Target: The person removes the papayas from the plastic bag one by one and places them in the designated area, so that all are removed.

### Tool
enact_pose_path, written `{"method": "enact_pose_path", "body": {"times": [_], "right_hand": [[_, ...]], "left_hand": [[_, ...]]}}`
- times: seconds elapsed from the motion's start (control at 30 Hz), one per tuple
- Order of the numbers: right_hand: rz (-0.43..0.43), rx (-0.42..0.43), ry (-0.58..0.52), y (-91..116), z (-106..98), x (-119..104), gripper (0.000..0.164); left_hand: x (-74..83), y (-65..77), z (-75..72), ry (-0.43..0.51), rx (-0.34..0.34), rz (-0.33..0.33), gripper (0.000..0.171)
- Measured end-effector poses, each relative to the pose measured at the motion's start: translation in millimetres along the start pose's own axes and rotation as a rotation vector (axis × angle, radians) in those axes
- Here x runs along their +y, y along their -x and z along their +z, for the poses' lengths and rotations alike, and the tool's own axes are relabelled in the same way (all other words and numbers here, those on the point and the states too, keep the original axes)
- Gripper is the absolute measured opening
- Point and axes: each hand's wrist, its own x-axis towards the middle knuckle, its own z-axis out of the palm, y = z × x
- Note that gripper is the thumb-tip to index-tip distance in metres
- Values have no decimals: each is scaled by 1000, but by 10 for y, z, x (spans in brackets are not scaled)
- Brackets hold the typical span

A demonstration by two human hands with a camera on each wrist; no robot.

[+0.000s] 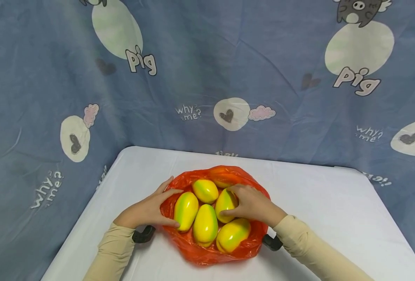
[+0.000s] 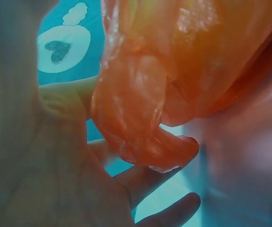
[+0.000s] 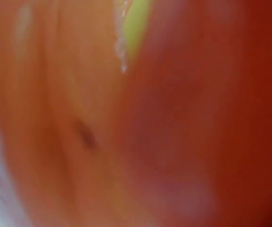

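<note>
A red plastic bag (image 1: 202, 256) lies wide open, holding several glossy yellow-green mangoes (image 1: 205, 225). At its left rim, my left hand (image 1: 147, 208) is spread, with thumb and index finger over the edge beside the leftmost mango (image 1: 185, 210). The left wrist view shows bag film (image 2: 131, 104) draped between palm and extended fingers. My right hand (image 1: 254, 205) reaches over the right rim and grips a mango (image 1: 225, 205) between thumb and fingers, which cover part of it. Blurred red film (image 3: 183, 113) fills most of the right wrist view, with a sliver of yellow-green mango (image 3: 136, 26).
The bag stands on a white-covered table (image 1: 316, 207). Behind it hangs a blue printed cloth (image 1: 263, 70), also along the left side. Black wrist devices (image 1: 143, 235) sit beneath both wrists, close to the bag's sides.
</note>
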Motion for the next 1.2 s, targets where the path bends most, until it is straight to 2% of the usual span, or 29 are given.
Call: {"method": "enact_pose_path", "body": {"times": [0.33,0.6,0.83,1.0,1.2], "right_hand": [[19,-25,7,-13,31,2,84],[25,-31,28,-18,50,-12,83],[53,-36,65,-2,59,-30,95],[28,-17,64,13,55,-14,94],[2,3,12,43,11,14,95]], "left_hand": [[-32,2,31,29,-15,-30,92],[-49,-22,35,26,-21,-26,91],[-57,-28,44,30,-20,-31,92],[-48,-28,40,31,-26,-33,92],[-39,-35,26,28,-27,-27,93]]}}
